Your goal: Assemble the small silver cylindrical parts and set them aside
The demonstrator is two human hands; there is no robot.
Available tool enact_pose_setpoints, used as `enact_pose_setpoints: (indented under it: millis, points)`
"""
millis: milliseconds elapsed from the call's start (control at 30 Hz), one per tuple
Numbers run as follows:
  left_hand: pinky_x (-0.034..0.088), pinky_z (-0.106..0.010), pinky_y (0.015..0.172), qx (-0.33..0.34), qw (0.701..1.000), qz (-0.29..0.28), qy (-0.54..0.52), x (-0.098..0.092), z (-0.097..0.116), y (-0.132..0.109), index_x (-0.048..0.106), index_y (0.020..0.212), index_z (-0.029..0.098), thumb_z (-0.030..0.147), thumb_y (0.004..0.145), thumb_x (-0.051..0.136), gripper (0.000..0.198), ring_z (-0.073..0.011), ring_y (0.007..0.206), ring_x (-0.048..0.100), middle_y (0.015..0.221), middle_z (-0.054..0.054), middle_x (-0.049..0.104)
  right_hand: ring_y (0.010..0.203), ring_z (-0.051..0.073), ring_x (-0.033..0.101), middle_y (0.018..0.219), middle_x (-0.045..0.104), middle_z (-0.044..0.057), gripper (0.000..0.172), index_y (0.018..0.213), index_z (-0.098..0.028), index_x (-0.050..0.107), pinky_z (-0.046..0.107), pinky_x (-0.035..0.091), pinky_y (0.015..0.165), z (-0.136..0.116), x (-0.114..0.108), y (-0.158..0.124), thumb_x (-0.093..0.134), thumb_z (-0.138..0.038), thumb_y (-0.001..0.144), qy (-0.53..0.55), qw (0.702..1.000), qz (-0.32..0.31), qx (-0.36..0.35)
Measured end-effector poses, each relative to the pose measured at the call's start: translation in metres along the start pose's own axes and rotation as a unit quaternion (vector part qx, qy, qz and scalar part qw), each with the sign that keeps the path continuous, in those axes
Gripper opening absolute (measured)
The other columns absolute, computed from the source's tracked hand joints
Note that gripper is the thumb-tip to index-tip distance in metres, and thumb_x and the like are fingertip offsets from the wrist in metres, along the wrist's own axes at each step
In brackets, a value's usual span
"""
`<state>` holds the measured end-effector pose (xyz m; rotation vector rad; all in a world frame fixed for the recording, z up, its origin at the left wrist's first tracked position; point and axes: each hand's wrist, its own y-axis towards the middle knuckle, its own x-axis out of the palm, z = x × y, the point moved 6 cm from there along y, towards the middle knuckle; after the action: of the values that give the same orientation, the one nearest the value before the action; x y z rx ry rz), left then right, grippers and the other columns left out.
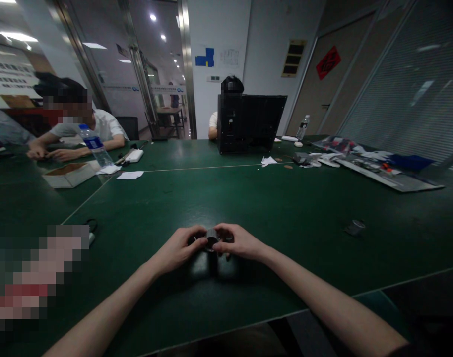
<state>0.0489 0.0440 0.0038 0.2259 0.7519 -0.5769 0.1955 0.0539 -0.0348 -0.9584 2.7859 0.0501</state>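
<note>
Between my two hands is a small grey cylindrical part point(211, 234) with a dark hollow facing me. My left hand point(181, 246) grips its left side, the thumb in front and the fingers behind. From the right, my right hand point(242, 242) holds it with thumb and fingers. Fingers cover much of the part, so its exact kind cannot be made out. Farther right on the green table point(286, 208) lies another small grey cylindrical part point(355, 227), apart from both hands.
A black monitor point(252, 124) stands at the back, a person behind it. At left are a shallow open box point(70, 174), a tilted water bottle point(95, 144) and another person. Papers and a board point(393, 178) with clutter lie at right. A pixelated area hides the lower left.
</note>
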Motion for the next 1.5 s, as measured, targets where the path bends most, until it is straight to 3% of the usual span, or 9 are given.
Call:
enact_pose_setpoints:
  millis: [133, 300, 433, 567, 800, 1033, 1233, 1500]
  points:
    - [0.046, -0.031, 0.08, -0.001, 1.0, -0.004, -0.008, 0.001, 0.001, 0.0, 0.061, 0.106, 0.018, 0.041, 0.092, 0.041, 0.034, -0.0216, 0.091, 0.06, 0.101, -0.005, 0.066, 0.078, 0.014, 0.059, 0.089, 0.059, 0.005, 0.05, 0.105, -0.014, 0.056, 0.02, 0.048, 0.053, 0.002, 0.003, 0.002, 0.072, -0.047, 0.07, 0.053, 0.999, -0.001, 0.008]
    - [0.046, -0.033, 0.081, -0.009, 1.0, 0.01, 0.0, -0.001, 0.002, -0.001, 0.059, 0.11, 0.017, 0.042, 0.091, 0.044, 0.036, -0.0229, 0.094, 0.06, 0.106, -0.007, 0.065, 0.08, 0.015, 0.058, 0.094, 0.059, 0.006, 0.056, 0.111, -0.015, 0.052, 0.021, 0.049, 0.054, 0.001, 0.002, 0.001, 0.075, -0.042, 0.067, 0.065, 0.998, 0.006, 0.018]
    - [0.047, -0.033, 0.079, 0.001, 1.0, 0.011, -0.014, 0.0, 0.002, -0.001, 0.054, 0.117, 0.018, 0.044, 0.086, 0.053, 0.041, -0.022, 0.091, 0.061, 0.105, -0.007, 0.065, 0.085, 0.014, 0.057, 0.106, 0.056, 0.007, 0.066, 0.117, -0.018, 0.049, 0.023, 0.05, 0.062, -0.001, -0.004, 0.001, 0.081, -0.03, 0.06, 0.022, 0.999, 0.026, -0.02]
    - [0.048, -0.034, 0.082, 0.017, 0.999, 0.003, -0.051, 0.002, 0.0, -0.001, 0.046, 0.124, 0.02, 0.037, 0.081, 0.063, 0.049, -0.0204, 0.092, 0.061, 0.106, -0.006, 0.064, 0.091, 0.016, 0.056, 0.118, 0.051, 0.008, 0.072, 0.12, -0.022, 0.044, 0.022, 0.05, 0.059, -0.005, -0.006, 0.0, 0.081, -0.023, 0.057, -0.024, 0.997, 0.034, -0.063]
    - [0.05, -0.036, 0.086, 0.039, 0.996, 0.001, -0.086, 0.005, 0.003, -0.001, 0.042, 0.123, 0.022, 0.028, 0.078, 0.066, 0.052, -0.0195, 0.097, 0.061, 0.113, -0.006, 0.061, 0.087, 0.015, 0.055, 0.117, 0.05, 0.007, 0.067, 0.12, -0.023, 0.043, 0.022, 0.05, 0.058, -0.016, -0.001, -0.004, 0.074, -0.014, 0.061, -0.141, 0.979, 0.079, -0.124]
    - [0.05, -0.033, 0.081, 0.027, 0.995, 0.012, -0.1, 0.008, -0.002, 0.003, 0.049, 0.113, 0.018, 0.032, 0.079, 0.066, 0.04, -0.0191, 0.091, 0.061, 0.107, -0.006, 0.062, 0.086, 0.014, 0.053, 0.115, 0.048, 0.005, 0.06, 0.121, -0.025, 0.042, 0.03, 0.048, 0.073, -0.024, 0.007, -0.009, 0.07, -0.017, 0.069, -0.273, 0.943, 0.081, -0.17]
    - [0.049, -0.034, 0.083, 0.022, 0.997, 0.042, -0.062, 0.005, -0.005, 0.005, 0.055, 0.107, 0.016, 0.032, 0.081, 0.062, 0.031, -0.0204, 0.091, 0.061, 0.102, -0.006, 0.063, 0.095, 0.017, 0.053, 0.121, 0.044, 0.006, 0.065, 0.126, -0.027, 0.04, 0.033, 0.048, 0.08, -0.025, 0.009, -0.009, 0.07, -0.016, 0.069, -0.284, 0.942, 0.071, -0.167]
    - [0.048, -0.037, 0.09, 0.045, 0.991, 0.039, -0.117, 0.003, -0.002, 0.004, 0.049, 0.108, 0.019, 0.018, 0.078, 0.059, 0.032, -0.0216, 0.101, 0.059, 0.107, -0.007, 0.062, 0.097, 0.019, 0.054, 0.12, 0.044, 0.006, 0.06, 0.122, -0.028, 0.045, 0.035, 0.047, 0.084, -0.027, 0.009, -0.01, 0.07, -0.013, 0.069, -0.279, 0.942, 0.068, -0.174]
